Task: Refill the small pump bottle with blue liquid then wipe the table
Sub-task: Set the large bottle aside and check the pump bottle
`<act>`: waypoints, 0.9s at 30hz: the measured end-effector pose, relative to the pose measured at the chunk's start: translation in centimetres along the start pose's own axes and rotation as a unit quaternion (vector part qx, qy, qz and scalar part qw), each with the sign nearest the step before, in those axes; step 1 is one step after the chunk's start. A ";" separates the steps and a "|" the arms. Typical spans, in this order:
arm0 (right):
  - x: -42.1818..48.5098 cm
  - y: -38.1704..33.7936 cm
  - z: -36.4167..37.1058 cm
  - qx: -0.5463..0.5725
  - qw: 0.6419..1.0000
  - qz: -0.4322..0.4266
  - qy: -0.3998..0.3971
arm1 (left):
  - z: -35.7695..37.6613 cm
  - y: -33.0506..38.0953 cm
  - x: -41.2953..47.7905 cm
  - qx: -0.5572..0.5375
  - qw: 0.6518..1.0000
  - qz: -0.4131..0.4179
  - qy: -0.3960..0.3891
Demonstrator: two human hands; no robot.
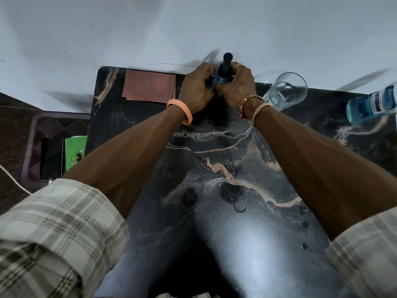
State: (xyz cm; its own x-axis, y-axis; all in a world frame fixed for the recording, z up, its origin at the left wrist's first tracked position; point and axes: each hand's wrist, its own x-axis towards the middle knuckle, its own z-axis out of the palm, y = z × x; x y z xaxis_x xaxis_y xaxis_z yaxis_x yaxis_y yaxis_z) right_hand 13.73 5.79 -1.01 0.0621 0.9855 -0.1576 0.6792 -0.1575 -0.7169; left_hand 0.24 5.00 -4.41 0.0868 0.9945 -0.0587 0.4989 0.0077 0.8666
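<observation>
Plaid sleeves [53, 233] over black marbled table [236, 244]; left grip [196, 89], right grip [237, 87] clasp pump bottle [223, 74].

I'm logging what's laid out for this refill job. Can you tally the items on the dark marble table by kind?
Bottles: 2 (small pump bottle, blue mouthwash bottle)
Glasses: 1 (clear drinking glass)
Cloths: 1 (pink folded cloth)
Total: 4
</observation>
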 end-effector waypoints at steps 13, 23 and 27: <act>-0.1 0.2 0.0 -0.012 1.000 -0.011 -0.003 | 0.2 0.0 -0.2 -0.020 1.000 -0.017 0.004; -0.2 0.3 0.0 -0.018 1.000 -0.015 -0.003 | 0.2 0.2 -0.4 -0.013 1.000 -0.026 0.005; -0.4 0.2 0.0 -0.012 1.000 -0.010 -0.004 | 0.2 0.6 -0.6 0.004 1.000 -0.029 0.001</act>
State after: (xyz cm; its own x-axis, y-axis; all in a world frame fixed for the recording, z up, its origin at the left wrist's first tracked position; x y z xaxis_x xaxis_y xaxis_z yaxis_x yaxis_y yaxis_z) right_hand 13.86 5.41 -1.05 0.0423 0.9879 -0.1491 0.6982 -0.1360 -0.7029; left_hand 0.59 4.38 -3.98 0.0560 0.9925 -0.1085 0.5098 0.0651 0.8578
